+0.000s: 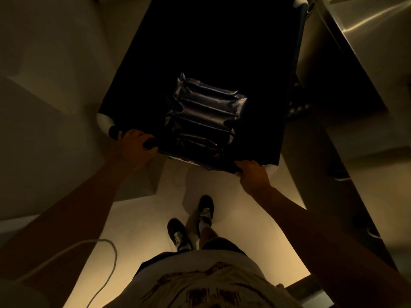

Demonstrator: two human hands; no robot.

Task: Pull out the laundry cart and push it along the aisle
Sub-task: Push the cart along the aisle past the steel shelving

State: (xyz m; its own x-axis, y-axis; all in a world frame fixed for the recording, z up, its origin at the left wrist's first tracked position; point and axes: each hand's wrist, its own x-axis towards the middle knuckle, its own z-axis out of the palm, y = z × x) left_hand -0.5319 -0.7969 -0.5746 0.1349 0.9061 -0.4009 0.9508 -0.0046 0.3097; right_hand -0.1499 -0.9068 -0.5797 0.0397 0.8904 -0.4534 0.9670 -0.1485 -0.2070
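A person stands in a dim, narrow aisle with both hands on the near rail of a laundry cart (200,52), a deep dark fabric bin that fills the gap between a pale wall (44,85) and a steel machine (367,41). The left hand (133,145) is wrapped around the padded handle bar (115,131) at the near-left corner; the right hand (253,174) is closed over the rim at the near-right corner. Only 1 dark plastic package (202,116) lies in the bin, so the cart should roll lightly. Its cloth sides look soft; the rail is the firm place to hold.
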